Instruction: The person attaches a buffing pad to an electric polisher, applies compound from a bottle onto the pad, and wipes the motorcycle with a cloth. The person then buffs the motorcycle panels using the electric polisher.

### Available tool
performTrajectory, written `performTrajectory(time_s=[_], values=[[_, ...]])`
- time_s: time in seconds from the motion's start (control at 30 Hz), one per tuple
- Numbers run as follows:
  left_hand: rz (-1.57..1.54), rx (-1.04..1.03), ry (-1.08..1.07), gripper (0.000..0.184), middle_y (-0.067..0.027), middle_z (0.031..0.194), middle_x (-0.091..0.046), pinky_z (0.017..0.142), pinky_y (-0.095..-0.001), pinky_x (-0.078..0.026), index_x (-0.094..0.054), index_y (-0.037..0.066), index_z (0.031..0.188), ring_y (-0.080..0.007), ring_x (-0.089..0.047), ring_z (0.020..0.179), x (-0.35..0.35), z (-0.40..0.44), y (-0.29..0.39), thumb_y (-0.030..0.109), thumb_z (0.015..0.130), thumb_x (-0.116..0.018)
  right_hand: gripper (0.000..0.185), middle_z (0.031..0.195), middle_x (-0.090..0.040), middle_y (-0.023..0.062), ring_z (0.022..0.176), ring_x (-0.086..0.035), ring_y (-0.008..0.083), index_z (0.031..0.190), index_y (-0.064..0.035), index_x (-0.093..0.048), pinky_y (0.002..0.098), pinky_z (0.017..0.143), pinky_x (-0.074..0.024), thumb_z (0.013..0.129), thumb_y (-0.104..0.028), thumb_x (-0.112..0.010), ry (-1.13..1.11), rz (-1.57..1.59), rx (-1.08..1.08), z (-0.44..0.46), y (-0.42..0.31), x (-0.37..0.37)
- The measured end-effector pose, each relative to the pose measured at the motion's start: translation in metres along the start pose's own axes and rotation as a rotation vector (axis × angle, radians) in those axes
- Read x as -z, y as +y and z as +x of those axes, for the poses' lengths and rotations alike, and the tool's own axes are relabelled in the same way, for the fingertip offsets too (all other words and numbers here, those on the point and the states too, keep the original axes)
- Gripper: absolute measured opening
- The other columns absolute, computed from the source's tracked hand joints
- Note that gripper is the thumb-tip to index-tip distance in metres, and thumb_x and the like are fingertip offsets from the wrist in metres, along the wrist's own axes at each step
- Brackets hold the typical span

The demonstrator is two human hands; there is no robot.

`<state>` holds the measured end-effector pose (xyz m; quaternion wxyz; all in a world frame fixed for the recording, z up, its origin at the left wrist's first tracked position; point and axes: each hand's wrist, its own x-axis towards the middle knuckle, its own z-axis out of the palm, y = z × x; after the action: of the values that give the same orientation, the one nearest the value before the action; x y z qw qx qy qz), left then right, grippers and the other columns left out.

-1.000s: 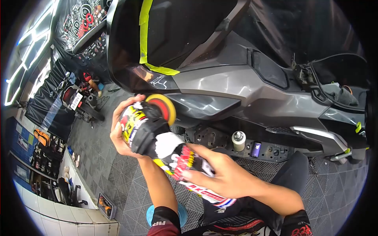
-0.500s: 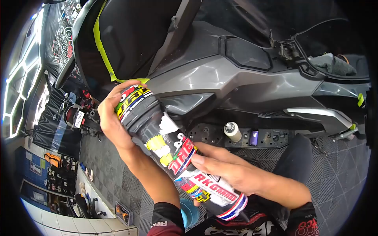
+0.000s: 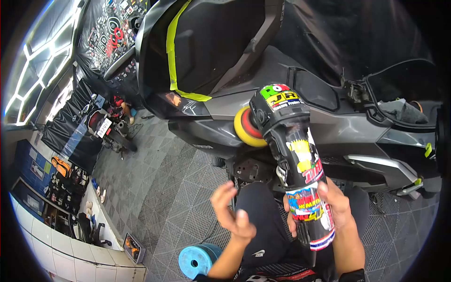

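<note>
A sticker-covered black polisher [image 3: 300, 160] stands nearly upright in front of the grey scooter [image 3: 235, 101]. My right hand [image 3: 331, 204] is wrapped round its lower body, thumb on one side and fingertips on the other. The polisher's yellow and red pad [image 3: 249, 127] faces left, close to the scooter's side panel; whether they touch is unclear. My left hand [image 3: 232, 214] is off the tool, raised to its left with fingers apart and nothing in it. Yellow-green tape [image 3: 173, 56] edges the scooter's dark front panel.
A round blue stool or tub [image 3: 197, 261] stands on the floor at the bottom. Another motorcycle [image 3: 110, 129] is at the left, with a person beside it. A grey cloth [image 3: 401, 112] lies in the scooter's open compartment. White cabinets [image 3: 70, 239] line the lower left.
My left hand has let go of the polisher's head and moved down. The polisher has swung more upright and to the right in my right hand, its pad now towards the scooter.
</note>
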<state>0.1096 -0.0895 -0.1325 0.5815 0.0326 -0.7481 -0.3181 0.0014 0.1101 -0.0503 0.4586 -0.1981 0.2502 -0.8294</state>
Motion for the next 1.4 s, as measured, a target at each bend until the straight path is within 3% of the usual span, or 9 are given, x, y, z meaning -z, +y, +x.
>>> performTrajectory(time_s=[0.13,0.23,0.4,0.47,0.57,0.67,0.83,1.03,1.4], values=[[0.413,0.098,-1.029,0.057,-0.0174,0.149,-0.054,0.116,-0.0542,-0.033,-0.057,0.002,0.141,-0.0402,-0.047,0.141,0.076,-0.123,0.003,0.029,0.092,-0.06,0.049,0.096,-0.066,0.0249,0.07,-0.072,0.0376,0.131,0.0013,-0.045,0.0462,0.059,-0.0625,0.102,-0.038,-0.054,0.084,-0.011,0.017,0.015,0.001,0.008],[0.335,0.283,-0.876,0.047,-0.012,0.143,-0.061,0.117,-0.0541,-0.033,-0.066,0.004,0.133,-0.0381,-0.051,0.138,0.113,-0.145,0.012,0.025,0.091,-0.061,0.048,0.096,-0.066,0.024,0.069,-0.072,0.0371,0.132,-0.0003,-0.045,0.0452,0.057,-0.0618,0.103,-0.037,-0.054,0.039,-0.046,-0.025,0.017,-0.017,0.01],[0.132,0.252,-0.491,0.036,-0.0235,0.121,-0.069,0.098,-0.0444,-0.051,-0.07,-0.007,0.116,-0.0389,-0.067,0.111,0.061,-0.097,0.0,0.018,0.093,-0.057,0.046,0.093,-0.067,0.0164,0.066,-0.072,0.0267,0.133,-0.0017,-0.047,0.0364,0.056,-0.0612,0.101,-0.032,-0.061,0.167,-0.084,0.051,0.039,-0.003,-0.012],[-0.03,0.272,-0.355,0.042,-0.0275,0.121,-0.068,0.101,-0.0445,-0.05,-0.068,-0.01,0.116,-0.0404,-0.066,0.115,0.026,-0.059,0.009,0.022,0.095,-0.052,0.051,0.094,-0.067,0.0244,0.067,-0.073,0.0355,0.127,0.0043,-0.046,0.0441,0.058,-0.0639,0.099,-0.036,-0.059,0.107,-0.276,0.019,0.033,-0.014,-0.007],[-0.632,0.627,-0.16,0.064,-0.0303,0.138,-0.057,0.111,-0.0496,-0.044,-0.05,-0.016,0.136,-0.0385,-0.058,0.129,-0.016,-0.016,0.023,0.038,0.103,-0.042,0.049,0.095,-0.066,0.0086,0.077,-0.069,0.0149,0.132,0.0024,-0.051,0.0336,0.064,-0.062,0.098,-0.031,-0.066,0.09,-0.164,0.016,0.023,-0.016,-0.015],[-0.947,0.903,-0.342,0.086,-0.0277,0.135,-0.058,0.109,-0.0464,-0.045,-0.039,-0.009,0.148,-0.0363,-0.059,0.127,-0.044,0.057,0.039,0.061,0.098,-0.037,0.045,0.106,-0.065,0.0067,0.086,-0.065,0.0118,0.135,0.0014,-0.05,0.0268,0.076,-0.0558,0.102,-0.027,-0.062,0.151,-0.062,0.049,0.032,0.003,-0.022],[-1.173,1.056,-0.635,0.096,-0.0327,0.13,-0.059,0.111,-0.0534,-0.045,-0.035,-0.011,0.148,-0.0434,-0.06,0.123,-0.086,0.115,0.039,0.047,0.081,-0.07,0.062,0.113,-0.065,0.0146,0.089,-0.071,0.0234,0.143,0.007,-0.043,0.0401,0.069,-0.064,0.096,-0.024,-0.067,0.056,-0.047,-0.08,0.023,-0.023,0.003],[-1.094,1.399,-0.739,0.078,-0.0203,0.096,-0.067,0.108,-0.0534,-0.045,-0.049,-0.002,0.129,-0.0319,-0.071,0.088,-0.101,0.142,0.042,0.041,0.069,-0.074,0.059,0.126,-0.06,0.0119,0.119,-0.055,0.0186,0.14,0.0074,-0.046,0.0353,0.105,-0.0427,0.094,-0.022,-0.069,0.352,0.026,0.061,0.025,0.0,-0.023],[-0.965,1.536,-0.864,0.064,-0.0182,0.084,-0.068,0.122,-0.0562,-0.026,-0.054,0.001,0.114,-0.0307,-0.068,0.082,-0.058,0.186,0.05,0.032,0.059,-0.065,0.072,0.118,-0.067,0.0226,0.111,-0.068,0.0329,0.141,0.0076,-0.046,0.0424,0.094,-0.0537,0.086,-0.026,-0.077,0.761,-0.477,-0.027,0.05,0.004,-0.108]])
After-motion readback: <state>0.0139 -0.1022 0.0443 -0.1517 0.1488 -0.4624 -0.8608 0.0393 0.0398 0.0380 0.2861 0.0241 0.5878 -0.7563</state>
